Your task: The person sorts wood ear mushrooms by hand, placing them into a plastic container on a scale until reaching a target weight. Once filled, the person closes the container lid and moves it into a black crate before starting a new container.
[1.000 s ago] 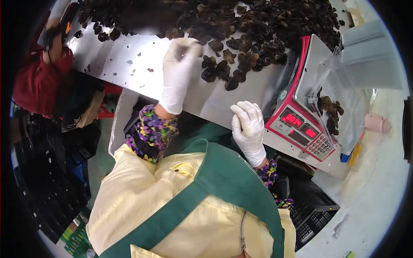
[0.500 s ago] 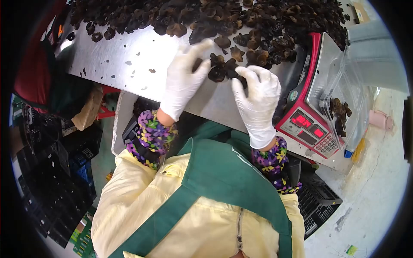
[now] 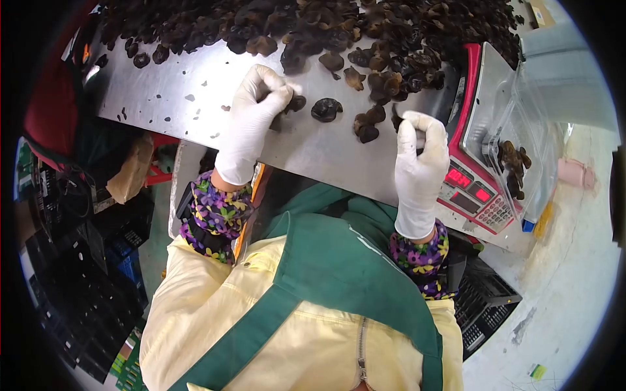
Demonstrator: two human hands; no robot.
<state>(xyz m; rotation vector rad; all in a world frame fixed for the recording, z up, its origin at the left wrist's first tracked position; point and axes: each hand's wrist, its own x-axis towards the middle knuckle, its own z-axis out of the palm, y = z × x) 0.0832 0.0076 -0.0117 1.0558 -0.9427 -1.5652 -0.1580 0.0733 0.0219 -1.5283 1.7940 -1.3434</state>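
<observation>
My left hand (image 3: 253,114), in a white glove, has thumb and fingers pinched together at a dark brown wood ear mushroom (image 3: 297,103), partly hidden by the hand. Farther right, my gloved right hand (image 3: 422,159) pinches a thin dark wood ear mushroom (image 3: 396,117) just left of the scale. Between the hands, a round black mushroom (image 3: 326,110) and a brown clump of mushrooms (image 3: 369,124) lie on the metal table (image 3: 306,146). A large heap of wood ear mushrooms (image 3: 306,26) spreads along the far side.
A red digital scale (image 3: 479,189) with lit red digits stands at the right. On it rests a clear plastic container (image 3: 531,137) with several mushrooms (image 3: 514,166) inside. Black crates (image 3: 78,280) are at the lower left, another black crate (image 3: 486,306) at the lower right.
My hands have moved apart: the left a little left, the right toward the scale with a mushroom. Both have gone from spread or curled fingers to pinches. The pieces between them now lie separated.
</observation>
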